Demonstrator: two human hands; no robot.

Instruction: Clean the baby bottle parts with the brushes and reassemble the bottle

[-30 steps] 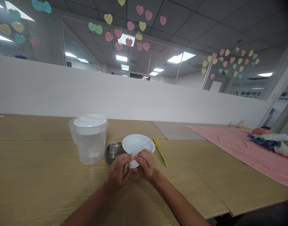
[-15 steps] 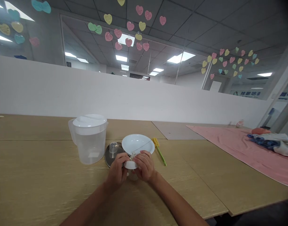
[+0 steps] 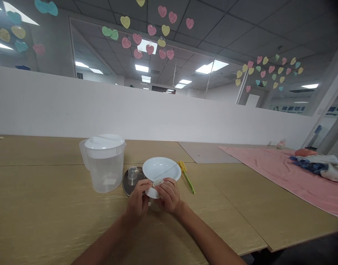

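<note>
The pitcher (image 3: 105, 165) stands left of the metal dish (image 3: 127, 184), which sits beside the bowl (image 3: 156, 168). Just this side of the bowl, my left hand (image 3: 137, 200) and right hand (image 3: 169, 195) are curled nearly closed, fingertips pinching opposite sides of the small white piece (image 3: 152, 193), its knobbly top (image 3: 158, 182) between them.

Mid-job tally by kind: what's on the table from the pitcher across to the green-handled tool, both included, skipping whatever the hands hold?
Pitcher: 1
Metal dish: 1
Clear cup: 1
White bowl: 1
Green-handled tool: 1
Total: 5
</note>
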